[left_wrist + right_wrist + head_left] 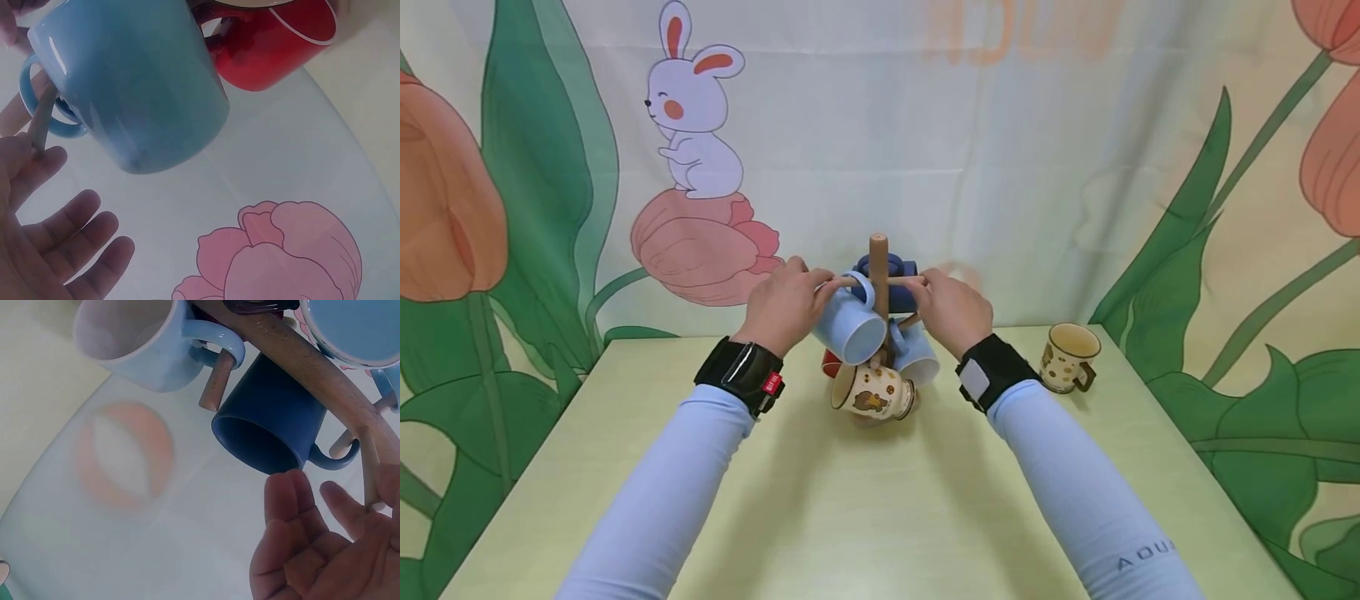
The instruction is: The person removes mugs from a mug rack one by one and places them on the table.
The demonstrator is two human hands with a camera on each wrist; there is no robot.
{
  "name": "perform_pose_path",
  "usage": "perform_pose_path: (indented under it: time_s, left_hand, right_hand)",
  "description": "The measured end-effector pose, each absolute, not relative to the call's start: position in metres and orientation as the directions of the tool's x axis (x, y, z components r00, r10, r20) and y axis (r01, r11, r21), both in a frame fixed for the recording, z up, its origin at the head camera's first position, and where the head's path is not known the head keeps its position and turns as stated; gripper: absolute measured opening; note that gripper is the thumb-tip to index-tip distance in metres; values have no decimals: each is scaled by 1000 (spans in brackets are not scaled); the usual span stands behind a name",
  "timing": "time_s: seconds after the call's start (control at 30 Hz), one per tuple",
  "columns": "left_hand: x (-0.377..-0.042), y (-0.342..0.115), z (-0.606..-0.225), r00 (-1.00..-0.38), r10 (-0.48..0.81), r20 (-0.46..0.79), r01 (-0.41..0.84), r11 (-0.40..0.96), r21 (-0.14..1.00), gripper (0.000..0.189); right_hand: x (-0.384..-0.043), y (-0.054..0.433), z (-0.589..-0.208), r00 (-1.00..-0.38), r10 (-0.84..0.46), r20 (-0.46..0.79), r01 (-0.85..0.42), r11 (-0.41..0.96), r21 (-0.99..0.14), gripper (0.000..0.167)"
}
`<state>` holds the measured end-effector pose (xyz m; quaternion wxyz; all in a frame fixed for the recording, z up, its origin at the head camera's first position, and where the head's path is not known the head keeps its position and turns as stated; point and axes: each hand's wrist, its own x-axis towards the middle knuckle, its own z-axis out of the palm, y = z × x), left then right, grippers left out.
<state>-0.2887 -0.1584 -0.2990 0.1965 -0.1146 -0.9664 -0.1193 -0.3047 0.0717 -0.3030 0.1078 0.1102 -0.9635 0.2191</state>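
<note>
A wooden mug tree [878, 260] stands toward the back of the table with several mugs on its pegs. My left hand [786, 305] pinches the tip of the upper left peg, where a light blue mug [134, 81] hangs by its handle. On the opposite side, my right hand [955, 312] pinches the end of a bare upper peg [370, 469]. A dark blue mug [272, 415] hangs behind the post, close to the right fingertips. Lower down are a second light blue mug [916, 358], a cream bear-patterned mug [871, 395] and a partly hidden red mug [275, 47].
Another cream patterned mug [1070, 360] stands upright on the table, right of my right wrist. The pale yellow table [865, 517] ends at a printed curtain [1030, 167] with a rabbit and tulips just behind the mug tree.
</note>
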Motion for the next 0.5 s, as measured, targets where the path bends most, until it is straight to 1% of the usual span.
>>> perform_pose_path:
  time_s: [0.13, 0.27, 0.5]
  left_hand:
    - [-287, -163, -301, -908, 165, 385, 259, 944, 205, 42]
    - [-284, -170, -305, -926, 141, 350, 234, 942, 239, 48]
    - [-276, -184, -315, -954, 87, 288, 178, 935, 306, 62]
  right_hand:
    - [-302, 81, -308, -960, -152, 236, -235, 893, -383, 48]
    - [-297, 90, -314, -970, -146, 196, -207, 917, -341, 56]
    - [-287, 105, -325, -983, -170, 73, -183, 949, -258, 65]
